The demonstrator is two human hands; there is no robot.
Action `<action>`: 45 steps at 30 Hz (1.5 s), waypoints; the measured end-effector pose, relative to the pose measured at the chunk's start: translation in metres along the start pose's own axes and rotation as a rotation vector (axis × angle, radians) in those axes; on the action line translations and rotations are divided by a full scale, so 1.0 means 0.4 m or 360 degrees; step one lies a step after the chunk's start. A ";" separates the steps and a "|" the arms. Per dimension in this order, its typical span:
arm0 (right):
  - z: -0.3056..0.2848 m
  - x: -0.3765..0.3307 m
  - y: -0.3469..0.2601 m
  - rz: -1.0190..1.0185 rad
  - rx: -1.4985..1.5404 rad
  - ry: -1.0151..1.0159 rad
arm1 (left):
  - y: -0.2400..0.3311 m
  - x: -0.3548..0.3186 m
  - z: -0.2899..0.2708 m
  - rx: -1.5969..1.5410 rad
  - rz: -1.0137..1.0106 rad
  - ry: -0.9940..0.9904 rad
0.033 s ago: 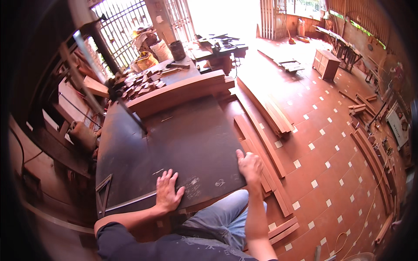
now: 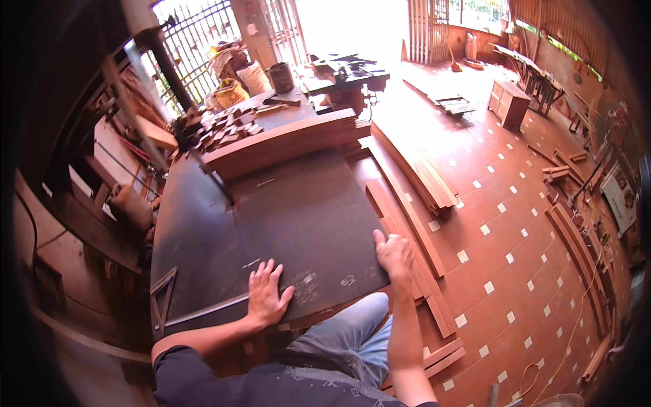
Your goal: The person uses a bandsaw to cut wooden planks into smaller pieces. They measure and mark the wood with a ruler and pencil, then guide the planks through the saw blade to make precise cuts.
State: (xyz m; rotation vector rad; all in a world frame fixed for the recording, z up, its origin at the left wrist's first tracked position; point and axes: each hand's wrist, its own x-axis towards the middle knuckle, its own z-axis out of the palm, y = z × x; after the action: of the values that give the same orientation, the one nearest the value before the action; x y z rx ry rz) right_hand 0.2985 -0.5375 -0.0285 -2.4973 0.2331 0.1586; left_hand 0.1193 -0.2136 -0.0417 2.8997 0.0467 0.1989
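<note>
The left hand (image 2: 268, 298), right hand (image 2: 395, 258) and dark tabletop (image 2: 305, 203) are appearing slightly farther right in view, keeping their places together.
The hands are staying apart: the left is resting flat by the near edge, fingers spreading forward, seemingly for support; the right is clasping the right edge, probably for steadiness, its forearm reaching up from below. A metal square (image 2: 207, 312) is lying at the near left corner, its blade reaching the left hand; wooden boards (image 2: 285, 144) are lying toward the far edge.
</note>
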 end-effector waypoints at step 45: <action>0.321 0.652 -0.944 -0.1453 -0.0939 0.0416 | -0.046 0.079 -0.007 -0.0726 0.0520 -0.0047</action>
State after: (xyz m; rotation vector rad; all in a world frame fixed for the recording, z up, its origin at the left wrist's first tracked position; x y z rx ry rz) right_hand 0.6228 -0.1955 0.0415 -2.9092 -0.9753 -0.5464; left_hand 0.1501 -0.1937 -0.0392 2.4362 -0.4231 0.1921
